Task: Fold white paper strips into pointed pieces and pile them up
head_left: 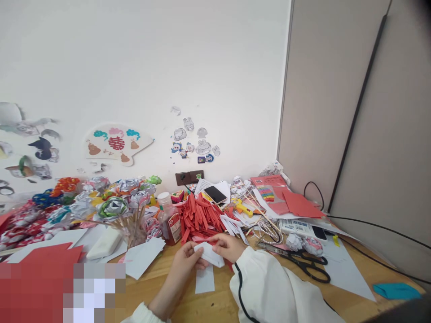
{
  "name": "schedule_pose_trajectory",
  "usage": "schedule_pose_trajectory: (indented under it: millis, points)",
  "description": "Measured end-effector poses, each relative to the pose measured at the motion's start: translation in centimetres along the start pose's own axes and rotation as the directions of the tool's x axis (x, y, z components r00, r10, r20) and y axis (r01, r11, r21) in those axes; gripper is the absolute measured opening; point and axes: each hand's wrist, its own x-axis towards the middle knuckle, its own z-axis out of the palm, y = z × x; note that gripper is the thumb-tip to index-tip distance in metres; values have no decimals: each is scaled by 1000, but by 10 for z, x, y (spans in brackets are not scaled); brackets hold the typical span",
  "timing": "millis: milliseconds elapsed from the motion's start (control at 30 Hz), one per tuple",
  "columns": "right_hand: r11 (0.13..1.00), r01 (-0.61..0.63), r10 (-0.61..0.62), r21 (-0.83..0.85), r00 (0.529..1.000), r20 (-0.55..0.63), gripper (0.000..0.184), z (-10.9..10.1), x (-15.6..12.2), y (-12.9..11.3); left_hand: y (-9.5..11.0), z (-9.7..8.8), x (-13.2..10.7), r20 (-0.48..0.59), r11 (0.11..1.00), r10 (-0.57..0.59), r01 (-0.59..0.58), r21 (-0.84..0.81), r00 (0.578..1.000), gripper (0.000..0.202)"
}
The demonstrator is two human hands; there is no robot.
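My left hand point(184, 262) and my right hand point(226, 246) meet over the wooden table point(222, 300), both pinched on a folded white paper strip point(209, 254). A second white strip point(204, 279) lies flat just below them. Right behind my hands is a heap of folded red paper strips point(199, 215), with a few white ones point(232, 224) beside it. Both sleeves are white.
Paper flowers on sticks point(114, 207) crowd the left. A red-labelled bottle point(170, 220), a phone point(215, 194), a yellow glue gun point(244, 207), black scissors point(308, 264), red sheets point(299, 204), white sheets point(143, 256), black cables point(377, 226) and a teal scrap point(397, 290) surround my hands.
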Motion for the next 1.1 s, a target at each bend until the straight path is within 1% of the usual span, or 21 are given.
schedule_pose_trajectory:
  millis: [100,167,267,367,533,700,833,933,1100]
  points:
    - [981,-90,72,169,991,114,40,-3,3,7,4,-3,-1,-100,994,-10,-2,-112,995,25]
    - [959,-109,81,260,990,116,40,-4,5,8,5,-4,-1,-113,991,-22,7,-134,993,26]
    - [934,-116,101,338,993,60,40,-6,6,4,8,-4,-3,-60,996,-13,7,-94,998,29]
    - [919,-129,111,373,991,68,41,-7,6,0,12,-3,-4,2,998,3,-3,-58,1000,32]
    - [899,-66,63,434,998,21,41,-9,3,-7,22,-3,-8,74,998,7,-2,-69,997,39]
    - [881,-13,31,472,999,-29,42,-9,2,-11,27,-4,-11,84,993,7,3,-114,996,45]
    - [879,24,7,476,998,-63,36,-6,1,-12,28,-5,-13,84,987,4,10,-163,996,37]
    - [895,52,-19,443,997,-78,34,-5,1,-10,29,-5,-12,99,990,-12,25,-137,995,35]
    - [939,57,-47,338,998,-40,32,-6,-1,-7,28,-4,-11,68,997,-53,57,-45,996,33]
